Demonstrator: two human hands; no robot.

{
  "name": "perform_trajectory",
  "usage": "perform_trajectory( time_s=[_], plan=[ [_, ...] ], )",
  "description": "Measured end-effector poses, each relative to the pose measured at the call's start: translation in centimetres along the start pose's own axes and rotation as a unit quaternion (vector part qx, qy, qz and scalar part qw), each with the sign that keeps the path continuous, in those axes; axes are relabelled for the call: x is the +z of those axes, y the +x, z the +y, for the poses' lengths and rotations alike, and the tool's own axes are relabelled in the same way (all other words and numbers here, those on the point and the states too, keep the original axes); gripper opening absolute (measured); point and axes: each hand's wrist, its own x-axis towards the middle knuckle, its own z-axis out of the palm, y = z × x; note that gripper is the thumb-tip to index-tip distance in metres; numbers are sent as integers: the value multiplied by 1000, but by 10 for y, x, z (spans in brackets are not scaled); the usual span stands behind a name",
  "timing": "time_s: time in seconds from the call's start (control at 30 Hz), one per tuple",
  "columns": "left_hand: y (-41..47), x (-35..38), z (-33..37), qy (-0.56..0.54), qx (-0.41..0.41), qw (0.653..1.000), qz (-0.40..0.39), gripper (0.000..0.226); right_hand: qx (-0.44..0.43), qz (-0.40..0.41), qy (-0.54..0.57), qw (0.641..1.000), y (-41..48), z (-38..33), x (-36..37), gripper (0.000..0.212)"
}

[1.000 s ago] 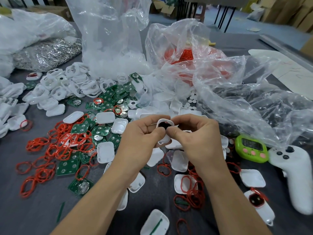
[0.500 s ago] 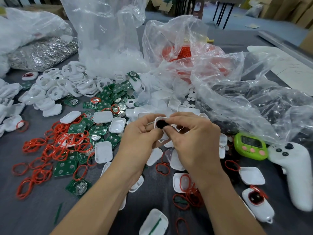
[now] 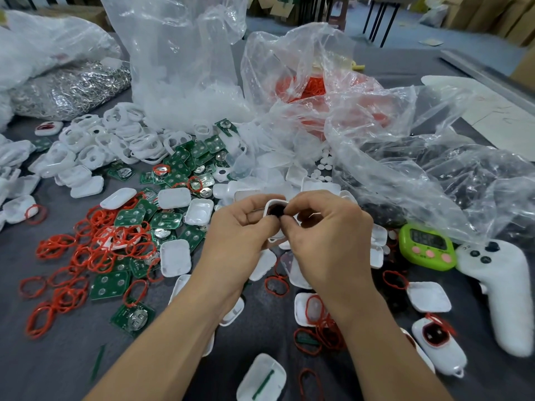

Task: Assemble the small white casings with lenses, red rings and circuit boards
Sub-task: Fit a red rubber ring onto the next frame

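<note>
In the head view, we are holding one casing [image 3: 274, 203] up between both hands, above the table [image 3: 58, 371]. Our left hand [image 3: 237, 233] is curling round its left side and gripping it. Our right hand [image 3: 330, 241] is pinching at its open face, where a dark round lens [image 3: 274, 211] is sitting. The right fingertips [image 3: 286, 217] are touching the lens at its lower right edge. The lower part of the casing is hiding behind our fingers, so we cannot tell if the lens is already fully seated.

We are judging that the step in hand is pressing the lens into the casing. To do it well, the left fingers should be gripping only the casing edges, leaving the opening free. The right fingertips should be pushing flat and evenly around the lens, not on one side only. Otherwise it may be tilting and jamming.

The next parts are waiting near. The red rings [image 3: 95, 247] are lying well to the left of our left fingers, and the green boards [image 3: 165, 219] are lying just beyond them. To the right of our right fingers, a green timer [image 3: 425, 246] and a white controller [image 3: 500, 290] are resting. Beyond our fingertips, clear bags [image 3: 185, 68] are standing.
</note>
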Motion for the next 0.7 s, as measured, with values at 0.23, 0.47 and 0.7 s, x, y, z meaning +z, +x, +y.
perform_trajectory(
  time_s=[0.23, 0.47, 0.7],
  plan=[
    [0, 2, 1, 4, -4, 1000, 15, 28, -28, 8, 9, 1000, -1, 0, 0, 18],
    [1, 1, 2, -23, -16, 999, 44, 17, -26, -1, 14, 1000, -1, -3, 1, 8],
    [1, 2, 2, -23, -20, 998, 51, 20, 3, 15, 22, 1000, -1, -4, 1, 11]
  ],
)
